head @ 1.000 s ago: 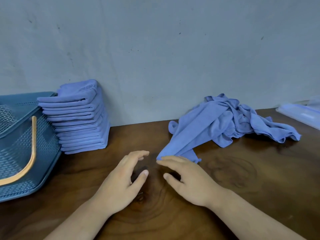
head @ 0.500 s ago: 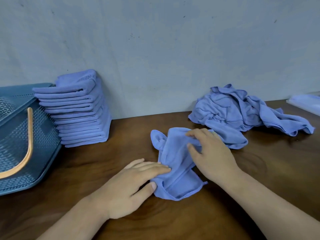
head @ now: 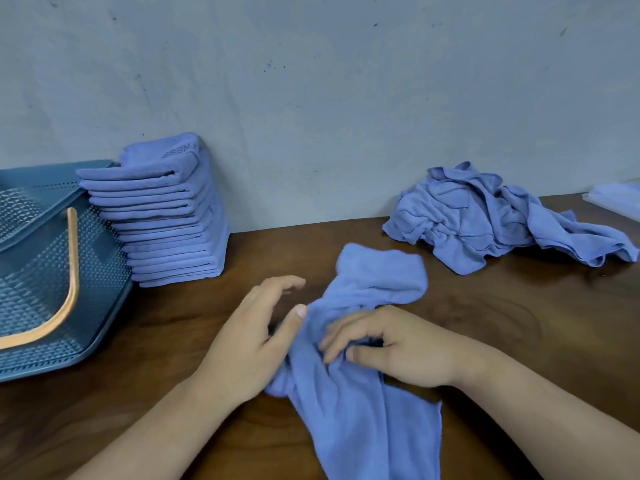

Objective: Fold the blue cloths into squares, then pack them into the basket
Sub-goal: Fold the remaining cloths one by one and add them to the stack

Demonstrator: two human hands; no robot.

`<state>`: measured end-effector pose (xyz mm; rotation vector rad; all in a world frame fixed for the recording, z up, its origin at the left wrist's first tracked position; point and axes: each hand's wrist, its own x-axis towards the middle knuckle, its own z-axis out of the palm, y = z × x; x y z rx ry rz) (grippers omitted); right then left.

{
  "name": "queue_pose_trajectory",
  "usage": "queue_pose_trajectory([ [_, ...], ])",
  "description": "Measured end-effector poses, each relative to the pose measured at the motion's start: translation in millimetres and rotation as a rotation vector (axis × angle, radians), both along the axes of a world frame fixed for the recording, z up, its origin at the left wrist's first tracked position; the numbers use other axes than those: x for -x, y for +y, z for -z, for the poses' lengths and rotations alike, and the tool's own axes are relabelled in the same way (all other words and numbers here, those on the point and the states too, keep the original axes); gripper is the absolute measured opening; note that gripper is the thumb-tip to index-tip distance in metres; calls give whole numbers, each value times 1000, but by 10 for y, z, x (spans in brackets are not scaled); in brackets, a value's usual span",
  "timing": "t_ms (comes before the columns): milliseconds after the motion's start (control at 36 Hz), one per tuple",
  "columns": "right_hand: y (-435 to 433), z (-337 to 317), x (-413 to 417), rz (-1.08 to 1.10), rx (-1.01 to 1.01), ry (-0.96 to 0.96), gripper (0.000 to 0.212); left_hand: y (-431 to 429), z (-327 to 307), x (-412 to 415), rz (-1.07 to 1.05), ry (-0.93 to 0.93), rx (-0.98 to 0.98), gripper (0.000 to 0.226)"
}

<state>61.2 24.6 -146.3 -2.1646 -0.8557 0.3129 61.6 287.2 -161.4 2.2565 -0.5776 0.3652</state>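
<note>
One crumpled blue cloth (head: pixel 367 403) lies on the wooden table in front of me, stretching from the middle toward the near edge. My right hand (head: pixel 391 344) grips a bunched part of it, fingers curled into the fabric. My left hand (head: pixel 256 337) lies beside the cloth's left edge, fingers spread and relaxed, thumb touching the fabric. A tall stack of folded blue cloths (head: pixel 166 216) leans on the wall at the left. The dark blue mesh basket (head: pixel 41 271) with an orange handle stands at the far left.
A heap of unfolded blue cloths (head: pixel 485 220) lies at the back right against the wall. A pale flat object (head: pixel 616 199) shows at the right edge. Bare wood table (head: pixel 519 323) stretches right of my hands.
The single cloth has been drawn away from the heap toward me. My right hand went from lying flat on it to gripping it. My left hand lifted its fingers off the cloth.
</note>
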Motion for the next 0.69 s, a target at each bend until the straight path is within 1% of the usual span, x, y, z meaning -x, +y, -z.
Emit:
queue_pose_trajectory([
  [56, 49, -30, 60, -50, -83, 102, 35, 2, 6, -49, 18, 228, 43, 39],
  [83, 62, -32, 72, -69, -125, 135, 36, -5, -15, -75, 34, 324, 76, 40],
  [139, 66, -25, 78, -68, -255, 210, 35, -13, -82, -124, 19, 434, 168, 34],
  [194, 72, -20, 67, 13, -396, 272, 39, 2, -110, -188, -52, 455, 271, 29],
  [222, 77, -22, 54, 101, -450, 258, 41, 17, -99, -216, -98, 443, 275, 30],
  [250, 73, -3, 22, 223, -476, 197, 42, 20, -79, -229, -143, 427, 248, 36],
  [278, 55, 31, -26, 369, -461, 86, 41, 21, -45, -233, -181, 410, 206, 44],
  [306, 29, 59, -81, 516, -397, -54, 37, 3, -28, -212, -201, 391, 173, 48],
  [333, -5, 80, -139, 641, -275, -187, 31, -25, -21, -177, -201, 357, 136, 48],
  [361, -42, 107, -192, 731, -110, -275, 26, -52, -2, -146, -187, 309, 73, 48],
  [389, -77, 130, -232, 791, 63, -288, 28, -80, 16, -119, -172, 270, -28, 55],
  [417, -111, 160, -272, 835, 191, -250, 40, -110, 26, -95, -161, 261, -139, 66],
  [444, -129, 176, -302, 859, 265, -199, 53, -127, 36, -86, -169, 279, -238, 77],
  [472, -126, 184, -321, 861, 309, -161, 62, -137, 39, -81, -178, 306, -312, 82],
  [500, -106, 188, -329, 841, 337, -149, 67, -136, 48, -85, -168, 330, -355, 80],
  [528, -81, 199, -339, 814, 344, -160, 66, -139, 51, -79, -139, 336, -369, 74],
  [556, -58, 211, -352, 784, 330, -180, 60, -136, 63, -74, -101, 329, -366, 66],
  [611, -32, 232, -369, 724, 242, -204, 38, -127, 82, -71, -38, 286, -318, 50],
  [694, -46, 231, -351, 626, 26, -156, 6, -109, 107, -91, 13, 216, -151, 33],
])
